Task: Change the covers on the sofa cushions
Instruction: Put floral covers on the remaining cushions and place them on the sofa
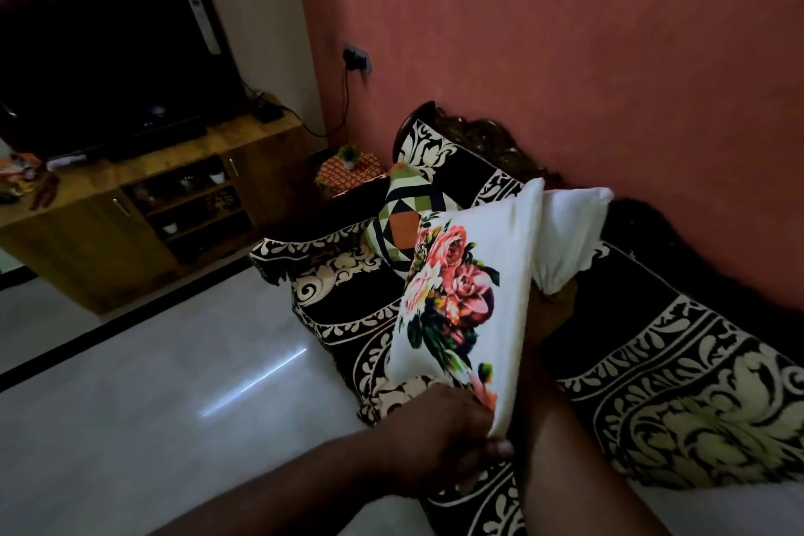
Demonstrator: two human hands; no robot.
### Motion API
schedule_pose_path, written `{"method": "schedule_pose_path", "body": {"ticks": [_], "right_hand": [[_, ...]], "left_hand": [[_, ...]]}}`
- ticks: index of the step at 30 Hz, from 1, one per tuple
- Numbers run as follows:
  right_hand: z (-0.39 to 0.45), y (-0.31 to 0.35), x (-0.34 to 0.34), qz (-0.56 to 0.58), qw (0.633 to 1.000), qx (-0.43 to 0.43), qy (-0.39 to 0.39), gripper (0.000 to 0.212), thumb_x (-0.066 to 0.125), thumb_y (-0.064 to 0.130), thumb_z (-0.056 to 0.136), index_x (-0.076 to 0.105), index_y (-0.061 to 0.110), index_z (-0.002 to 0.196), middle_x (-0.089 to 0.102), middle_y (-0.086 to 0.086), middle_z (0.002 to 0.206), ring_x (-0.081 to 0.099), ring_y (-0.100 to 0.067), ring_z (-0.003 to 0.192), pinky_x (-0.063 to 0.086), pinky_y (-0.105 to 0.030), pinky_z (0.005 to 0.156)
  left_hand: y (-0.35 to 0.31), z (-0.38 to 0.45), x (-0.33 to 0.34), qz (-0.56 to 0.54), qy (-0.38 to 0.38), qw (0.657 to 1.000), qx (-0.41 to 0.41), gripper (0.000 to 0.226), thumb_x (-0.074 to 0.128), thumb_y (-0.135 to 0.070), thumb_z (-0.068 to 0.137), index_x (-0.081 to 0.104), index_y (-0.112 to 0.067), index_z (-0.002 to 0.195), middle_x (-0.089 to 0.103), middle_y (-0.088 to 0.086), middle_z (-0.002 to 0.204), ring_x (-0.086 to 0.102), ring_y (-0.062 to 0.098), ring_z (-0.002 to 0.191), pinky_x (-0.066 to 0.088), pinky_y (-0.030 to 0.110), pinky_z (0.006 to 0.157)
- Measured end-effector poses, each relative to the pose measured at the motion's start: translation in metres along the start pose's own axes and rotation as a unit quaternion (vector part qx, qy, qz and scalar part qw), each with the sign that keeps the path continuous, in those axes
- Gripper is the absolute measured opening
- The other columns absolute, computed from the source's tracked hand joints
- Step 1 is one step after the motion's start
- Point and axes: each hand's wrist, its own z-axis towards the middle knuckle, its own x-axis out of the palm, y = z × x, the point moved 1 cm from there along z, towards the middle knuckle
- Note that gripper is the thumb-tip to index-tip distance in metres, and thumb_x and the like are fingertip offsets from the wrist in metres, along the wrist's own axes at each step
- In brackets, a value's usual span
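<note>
The left hand (pixel 439 426) is pinching the near edge of the floral cover (pixel 452 296) in its grip, holding it above the sofa (pixel 678 366). The right hand (pixel 550 309) is reaching inside, its grip hidden, under the white cushion (pixel 565 231) sticking out at the far end.

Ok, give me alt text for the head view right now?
A left hand grips the lower corner of a white floral cushion cover, the bare white cushion emerging from its far end. Both are over a black-and-cream patterned sofa, a geometric cushion behind.
</note>
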Motion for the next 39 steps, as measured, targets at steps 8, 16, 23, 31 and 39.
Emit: {"method": "schedule_pose_path", "body": {"ticks": [8, 16, 23, 31, 39], "right_hand": [[-0.051, 0.016, 0.012, -0.123, 0.990, 0.022, 0.068, 0.082, 0.082, 0.035, 0.071, 0.041, 0.044, 0.141, 0.059, 0.010, 0.134, 0.060, -0.009, 0.120, 0.047, -0.046, 0.109], [-0.078, 0.013, 0.001, -0.166, 0.958, 0.006, 0.232, 0.053, 0.069, 0.048, 0.076, 0.058, 0.037, 0.127, 0.071, 0.019, 0.113, 0.067, -0.003, 0.107, 0.055, -0.027, 0.086], [-0.076, 0.024, 0.005, -0.372, 0.902, -0.042, 0.212, 0.091, 0.075, 0.057, 0.067, 0.032, 0.030, 0.141, 0.048, 0.001, 0.138, 0.054, -0.017, 0.120, 0.051, -0.034, 0.094], [-0.082, 0.046, 0.018, -0.254, 0.949, -0.111, 0.152, 0.064, 0.075, 0.051, 0.072, 0.057, 0.023, 0.127, 0.069, 0.002, 0.118, 0.065, -0.010, 0.111, 0.054, -0.041, 0.094], [-0.102, 0.048, 0.001, -0.178, 0.936, -0.025, 0.301, 0.026, 0.074, 0.023, 0.084, 0.067, 0.027, 0.108, 0.076, 0.015, 0.101, 0.070, -0.003, 0.099, 0.055, -0.020, 0.084]], "left_hand": [[0.051, 0.003, -0.056, -0.023, -0.218, 0.955, -0.203, 0.043, 0.045, -0.070, 0.092, 0.053, -0.028, 0.084, 0.058, -0.006, 0.070, 0.055, 0.008, 0.063, 0.050, 0.035, 0.058], [0.047, 0.082, -0.117, 0.032, -0.261, 0.926, -0.271, 0.047, 0.045, -0.068, 0.095, 0.060, -0.026, 0.081, 0.062, -0.006, 0.078, 0.063, 0.016, 0.076, 0.042, 0.031, 0.059], [0.054, 0.065, -0.101, -0.182, -0.337, 0.895, -0.230, 0.043, 0.055, -0.037, 0.102, 0.056, -0.007, 0.072, 0.053, 0.007, 0.064, 0.047, 0.019, 0.057, 0.036, 0.035, 0.056], [0.021, 0.072, -0.114, -0.213, -0.360, 0.895, -0.157, 0.040, 0.055, -0.034, 0.103, 0.052, -0.020, 0.065, 0.044, -0.012, 0.056, 0.040, 0.008, 0.056, 0.031, 0.030, 0.054], [0.027, 0.083, -0.126, -0.262, -0.397, 0.855, -0.207, 0.045, 0.051, -0.050, 0.098, 0.066, -0.012, 0.076, 0.060, -0.001, 0.063, 0.053, 0.013, 0.059, 0.048, 0.041, 0.059]]}}
